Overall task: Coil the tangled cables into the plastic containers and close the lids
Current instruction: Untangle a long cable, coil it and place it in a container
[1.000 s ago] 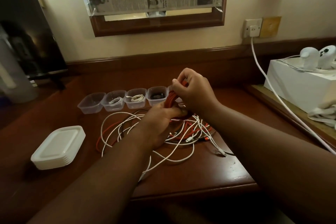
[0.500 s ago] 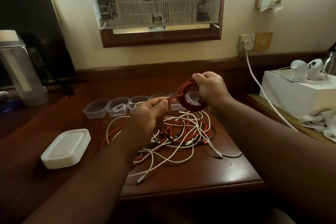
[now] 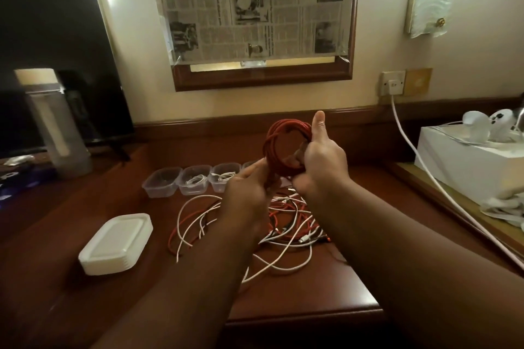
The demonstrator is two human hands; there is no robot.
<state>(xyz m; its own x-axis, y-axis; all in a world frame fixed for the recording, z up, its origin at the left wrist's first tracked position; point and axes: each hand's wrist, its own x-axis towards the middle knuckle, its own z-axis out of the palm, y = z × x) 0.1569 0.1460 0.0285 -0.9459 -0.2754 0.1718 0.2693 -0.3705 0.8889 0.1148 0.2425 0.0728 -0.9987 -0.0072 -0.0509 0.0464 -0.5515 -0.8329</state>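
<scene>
Head view: red cable coil [image 3: 279,147] in both hands.

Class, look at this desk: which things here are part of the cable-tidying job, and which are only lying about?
Part of the job:
red cable coil, held by left hand and right hand
tangled cables
plastic containers
stack of lids

Lying about:
water bottle
white box
newspaper
wall socket
</scene>
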